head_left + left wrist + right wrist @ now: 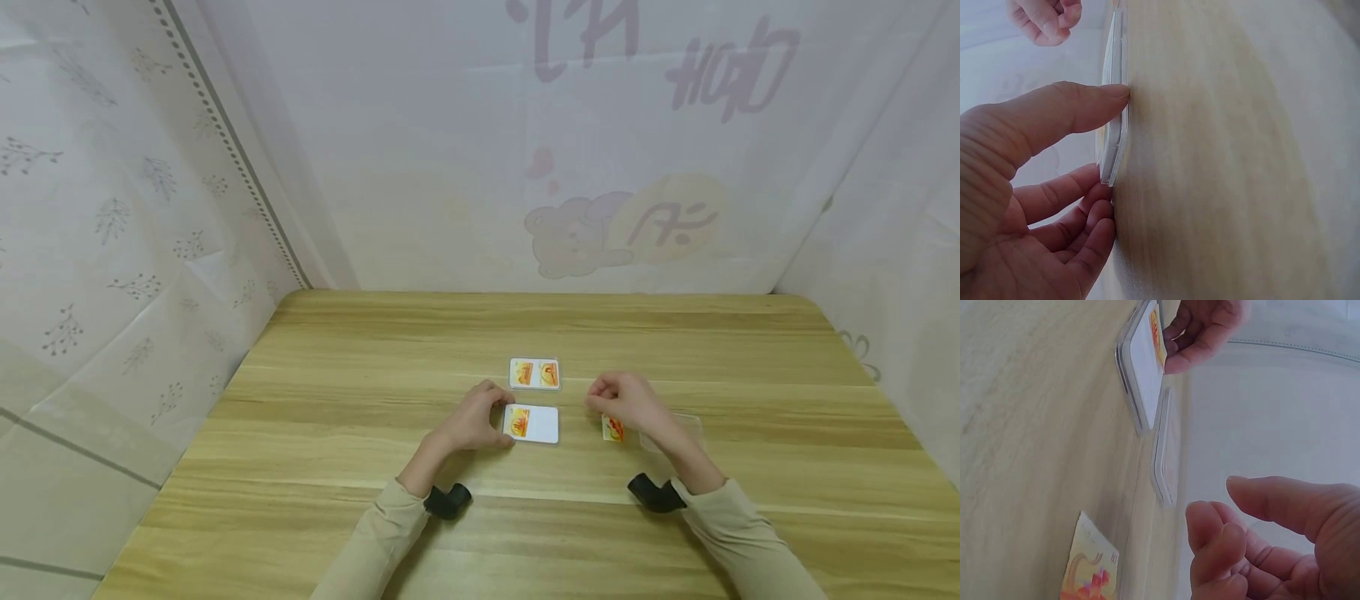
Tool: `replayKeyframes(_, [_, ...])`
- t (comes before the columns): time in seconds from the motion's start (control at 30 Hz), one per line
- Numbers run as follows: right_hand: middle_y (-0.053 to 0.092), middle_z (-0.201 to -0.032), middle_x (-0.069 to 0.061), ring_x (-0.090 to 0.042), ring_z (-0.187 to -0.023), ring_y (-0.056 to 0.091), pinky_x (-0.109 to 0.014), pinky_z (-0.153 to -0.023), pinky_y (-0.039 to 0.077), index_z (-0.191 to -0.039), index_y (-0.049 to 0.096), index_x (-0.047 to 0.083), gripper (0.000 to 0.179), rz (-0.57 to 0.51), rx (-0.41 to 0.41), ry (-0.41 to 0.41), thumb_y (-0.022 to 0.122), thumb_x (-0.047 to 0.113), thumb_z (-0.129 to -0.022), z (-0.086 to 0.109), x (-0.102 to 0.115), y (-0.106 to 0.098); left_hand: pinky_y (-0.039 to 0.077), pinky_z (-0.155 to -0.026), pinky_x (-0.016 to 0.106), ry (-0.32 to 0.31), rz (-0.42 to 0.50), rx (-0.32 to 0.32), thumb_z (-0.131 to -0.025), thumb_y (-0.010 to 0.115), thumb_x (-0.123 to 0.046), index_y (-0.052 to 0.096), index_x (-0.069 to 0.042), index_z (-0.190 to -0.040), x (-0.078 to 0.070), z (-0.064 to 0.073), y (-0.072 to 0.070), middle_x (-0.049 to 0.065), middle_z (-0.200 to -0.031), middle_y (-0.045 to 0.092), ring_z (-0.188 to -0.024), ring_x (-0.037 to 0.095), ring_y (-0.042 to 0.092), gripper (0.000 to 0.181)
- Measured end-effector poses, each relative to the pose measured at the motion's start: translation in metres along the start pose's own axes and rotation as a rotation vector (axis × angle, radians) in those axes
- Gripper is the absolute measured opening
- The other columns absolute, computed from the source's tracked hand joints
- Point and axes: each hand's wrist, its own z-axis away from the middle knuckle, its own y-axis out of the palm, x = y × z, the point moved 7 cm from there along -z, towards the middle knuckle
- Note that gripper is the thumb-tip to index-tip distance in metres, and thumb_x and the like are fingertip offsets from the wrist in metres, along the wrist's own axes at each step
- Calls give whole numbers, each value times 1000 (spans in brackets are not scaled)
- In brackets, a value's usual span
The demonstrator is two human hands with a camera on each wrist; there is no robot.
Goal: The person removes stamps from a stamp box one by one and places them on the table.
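Note:
My left hand (471,419) holds the left end of a flat clear plastic case (1117,134), thumb on its near edge and fingers at its far edge. In this case lies a white card (543,425) with one orange-yellow postage stamp (517,422) on its left half; the right half is blank. My right hand (1272,544) hovers over the table with loosely bent fingers, thumb apart from them and nothing between. Just below it in the head view lies a loose stamp (1092,565) with a perforated edge and red-orange print, partly covered by the hand.
Behind the held case lies a second clear case (535,374) with two stamps side by side on white. A clear plastic piece (686,425) lies partly under my right wrist. The wooden table (360,350) meets hanging printed cloth at the back and sides.

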Motion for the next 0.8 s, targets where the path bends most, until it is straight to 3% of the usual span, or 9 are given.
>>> replayKeyframes(0.27, [60,-70,-4,-12,-62,52,-25,-54,45,-84,64,1,9,-21,15,2,64,9,-86,-3,6,5,41,-89,40,-6,-2,2,-65,83,-7,61,3,-108,0,0,0,11,-104,53,-99,24,48,49])
replayKeyframes(0.8, [59,-67,-2,-11,-61,51,-23,-54,43,-81,63,0,5,-30,16,-35,65,5,-83,-10,18,15,41,-90,40,-7,4,4,-64,83,-7,61,2,-109,0,1,-1,10,-104,53,-99,24,48,51])
